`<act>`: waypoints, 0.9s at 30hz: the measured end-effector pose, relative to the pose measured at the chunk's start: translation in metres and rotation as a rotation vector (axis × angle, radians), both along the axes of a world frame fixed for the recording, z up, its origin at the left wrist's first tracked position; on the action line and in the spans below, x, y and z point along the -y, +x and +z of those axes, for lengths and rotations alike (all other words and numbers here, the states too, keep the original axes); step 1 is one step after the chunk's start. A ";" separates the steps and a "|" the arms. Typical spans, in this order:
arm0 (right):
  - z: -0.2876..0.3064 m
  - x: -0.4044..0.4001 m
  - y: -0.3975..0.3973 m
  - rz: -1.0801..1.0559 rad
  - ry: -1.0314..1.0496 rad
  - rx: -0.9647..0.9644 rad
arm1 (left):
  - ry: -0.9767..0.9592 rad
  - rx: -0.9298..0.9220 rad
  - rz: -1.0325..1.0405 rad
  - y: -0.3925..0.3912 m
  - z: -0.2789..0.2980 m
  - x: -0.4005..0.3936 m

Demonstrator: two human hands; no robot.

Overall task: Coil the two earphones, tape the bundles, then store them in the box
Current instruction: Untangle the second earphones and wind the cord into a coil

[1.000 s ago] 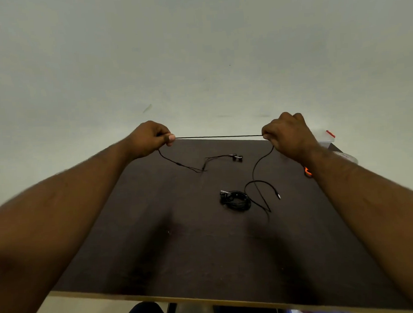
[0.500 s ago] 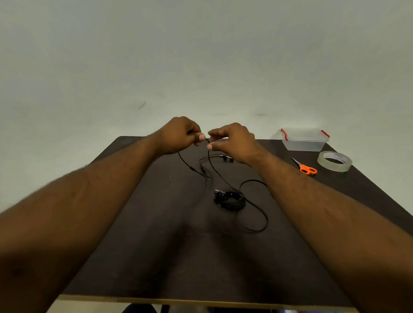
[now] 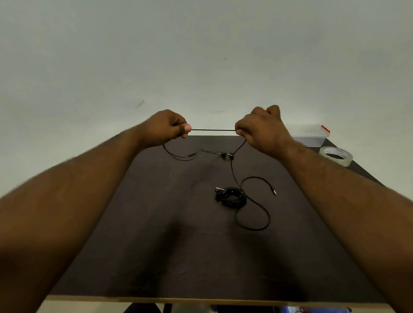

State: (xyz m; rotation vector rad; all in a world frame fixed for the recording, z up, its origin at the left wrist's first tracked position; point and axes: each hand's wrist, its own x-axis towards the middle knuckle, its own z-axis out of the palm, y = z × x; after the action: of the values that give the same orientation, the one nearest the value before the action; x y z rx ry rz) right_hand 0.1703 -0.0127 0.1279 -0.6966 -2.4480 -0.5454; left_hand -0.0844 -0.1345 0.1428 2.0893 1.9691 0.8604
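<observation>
Pinching a black earphone cable (image 3: 213,130), the left hand (image 3: 166,129) is held above the far left part of the table (image 3: 156,230), with thumb and curled fingers closed on the cable. From this hand, one end of the cable drops in a loop to the table surface and runs toward the earbuds (image 3: 227,154), which lie near the far edge at the middle. Between the two hands, the cable is stretched straight and taut, level, above the far edge of the table.

The right hand (image 3: 261,129) grips the other end of the taut section, fingers curled and pinching the cable. Below this hand, the cable descends to the table, passes just beside the earbuds, and continues toward the near edge in an S-shaped curve. Its plug end (image 3: 274,192) rests on the table right of centre.

A second earphone (image 3: 231,196), already wound into a compact bundle, lies at the centre of the table, touching or overlapping the loose curve.

At the far right corner stands a clear plastic box (image 3: 307,136) with a red clip. A roll of clear tape (image 3: 336,155) lies flat near the right edge, just beside the box.
</observation>
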 end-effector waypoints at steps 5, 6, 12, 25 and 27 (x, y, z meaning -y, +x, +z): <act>0.001 -0.004 0.005 0.005 0.044 0.024 | -0.022 0.053 0.006 -0.008 0.001 0.003; 0.001 -0.005 0.007 -0.003 0.040 0.023 | -0.017 0.060 0.012 -0.010 0.000 0.004; -0.003 -0.013 0.024 -0.052 0.029 0.031 | -0.017 0.063 0.038 -0.027 -0.006 0.015; -0.011 -0.005 0.008 -0.189 -0.524 -0.190 | 0.022 0.002 0.044 0.000 -0.007 0.002; -0.009 0.012 -0.008 -0.052 -0.743 -0.291 | 0.024 -0.002 0.026 0.013 -0.006 -0.004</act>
State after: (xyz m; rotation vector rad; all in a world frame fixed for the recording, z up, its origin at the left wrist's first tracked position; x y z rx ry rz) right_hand 0.1627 -0.0244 0.1185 -1.0353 -2.3225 0.4611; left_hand -0.0719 -0.1309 0.1365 2.0828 2.0014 0.8918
